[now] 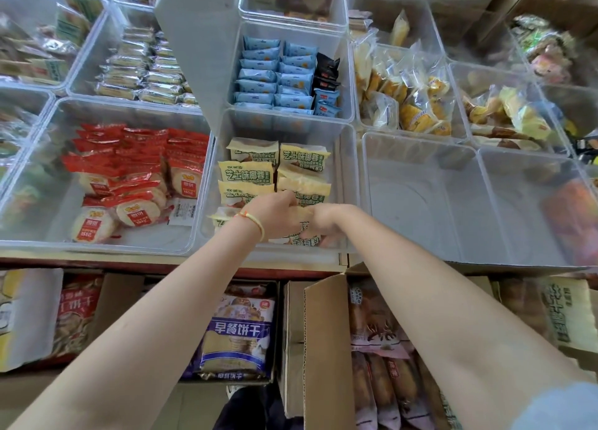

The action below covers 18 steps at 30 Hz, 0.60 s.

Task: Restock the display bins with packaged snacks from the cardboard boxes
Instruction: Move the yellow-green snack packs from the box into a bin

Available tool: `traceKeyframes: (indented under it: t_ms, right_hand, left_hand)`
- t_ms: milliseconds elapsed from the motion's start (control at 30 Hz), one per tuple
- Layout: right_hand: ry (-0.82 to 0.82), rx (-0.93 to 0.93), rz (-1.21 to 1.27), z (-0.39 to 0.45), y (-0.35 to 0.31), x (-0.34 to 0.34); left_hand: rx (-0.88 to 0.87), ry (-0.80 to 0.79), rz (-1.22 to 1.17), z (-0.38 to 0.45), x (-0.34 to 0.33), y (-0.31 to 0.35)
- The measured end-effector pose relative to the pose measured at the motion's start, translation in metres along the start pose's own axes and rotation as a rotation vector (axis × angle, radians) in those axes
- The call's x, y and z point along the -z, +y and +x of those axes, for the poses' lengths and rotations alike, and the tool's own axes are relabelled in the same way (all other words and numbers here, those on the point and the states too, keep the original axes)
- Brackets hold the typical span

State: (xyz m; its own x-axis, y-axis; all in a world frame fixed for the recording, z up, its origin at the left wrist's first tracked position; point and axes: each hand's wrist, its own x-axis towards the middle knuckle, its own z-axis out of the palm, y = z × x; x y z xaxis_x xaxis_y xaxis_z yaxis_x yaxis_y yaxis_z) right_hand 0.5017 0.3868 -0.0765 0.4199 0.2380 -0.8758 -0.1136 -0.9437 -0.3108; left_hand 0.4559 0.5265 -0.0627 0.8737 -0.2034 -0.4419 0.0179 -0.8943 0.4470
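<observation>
Both hands reach into the clear display bin [348,183] at frame centre. Left hand [275,217], a thin bracelet on its wrist, has curled fingers on a yellow-and-green snack packet [302,235] at the bin's front. Right hand [323,224] grips the same packet from the right, fingertips partly hidden. More yellow packets [247,172] stand in two rows behind. Red-wrapped rice crackers [129,177] fill the bin to the left; blue packets [275,73] sit above. Open cardboard box [323,348] of pastries lies lower right.
</observation>
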Motion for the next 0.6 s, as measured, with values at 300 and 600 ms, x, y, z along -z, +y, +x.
traceKeyframes:
  t_ms: [300, 600]
  right_hand:
    - [-0.050, -0.028, -0.033, 0.009, 0.007, 0.002]
    - [0.052, -0.054, -0.228, -0.022, 0.000, 0.057]
  left_hand:
    - [0.004, -0.017, 0.063, 0.002, -0.003, -0.008]
    - [-0.036, -0.113, 0.207, 0.008, -0.009, 0.000]
